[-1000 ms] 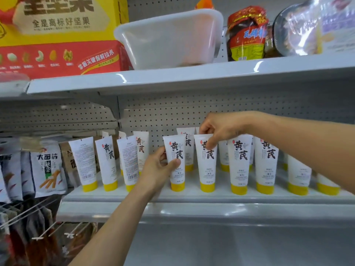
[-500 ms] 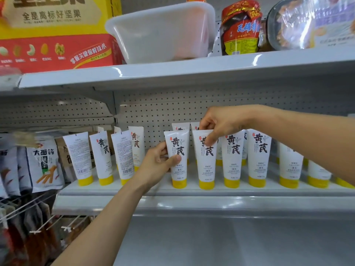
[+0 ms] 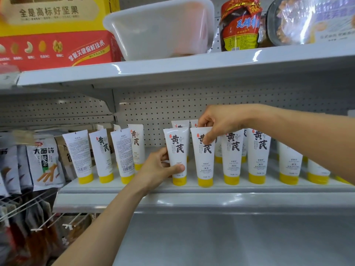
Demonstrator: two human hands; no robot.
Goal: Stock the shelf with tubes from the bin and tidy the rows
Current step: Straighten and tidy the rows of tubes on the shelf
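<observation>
White tubes with yellow caps stand cap-down in rows on the grey shelf (image 3: 192, 191). My left hand (image 3: 159, 167) grips the lower body of one front-row tube (image 3: 176, 148). Just to its right stands another front-row tube (image 3: 204, 160), and my right hand (image 3: 217, 121) pinches its crimped top edge. More tubes (image 3: 258, 150) continue to the right. Three tubes on the left (image 3: 101, 152) lean slightly, two of them showing their backs. A translucent white bin (image 3: 163, 25) sits on the upper shelf; I cannot see its contents.
A yellow and red nut box (image 3: 53, 33), a red jar-shaped pack (image 3: 240, 24) and a wrapped tray (image 3: 311, 20) share the upper shelf. Snack bags (image 3: 44, 162) hang on pegs at the left. The pegboard back wall (image 3: 153, 112) is close behind the tubes.
Both hands keep hold of the same two front-row tubes. The two tubes have shifted slightly closer to the shelf's front edge, and the view has tilted a little.
</observation>
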